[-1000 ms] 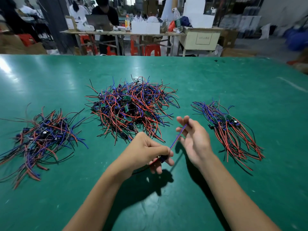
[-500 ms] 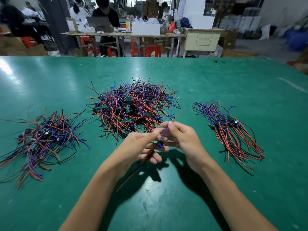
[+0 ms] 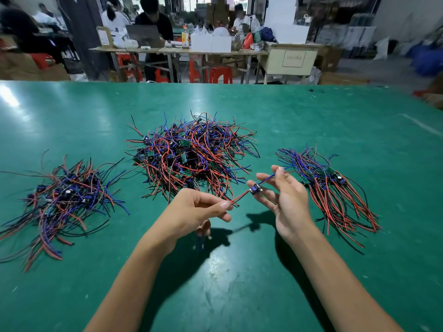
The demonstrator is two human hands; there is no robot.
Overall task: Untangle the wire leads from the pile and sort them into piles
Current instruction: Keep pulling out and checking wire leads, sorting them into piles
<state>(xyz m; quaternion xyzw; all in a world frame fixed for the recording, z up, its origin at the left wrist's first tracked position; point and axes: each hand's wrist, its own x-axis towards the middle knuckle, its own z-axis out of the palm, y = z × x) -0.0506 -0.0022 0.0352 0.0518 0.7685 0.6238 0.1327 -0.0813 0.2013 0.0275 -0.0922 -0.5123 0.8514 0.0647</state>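
I held one wire lead (image 3: 256, 188) stretched in the air between my two hands, above the middle of the bench (image 3: 335, 121), a little toward its near edge. My left hand (image 3: 194, 209) pinched the red end between thumb and forefinger. My right hand (image 3: 285, 200) pinched the blue end at its fingertips, and the small dark part in the middle of the lead hung free between them.

The big tangled pile (image 3: 191, 154) lay just behind my hands, toward the far edge. The tidy pile (image 3: 330, 188) was just beside my right hand, toward the right edge, and a looser pile (image 3: 64, 197) lay well apart, toward the left edge.

I judged some risks from here. Both grips were only at the thin wire ends, so a strong pull could slip the lead out or strain the joints at the small part. If I lowered it carelessly, its loose ends could catch on the tangled pile, or it could land across the tidy pile and disturb it.
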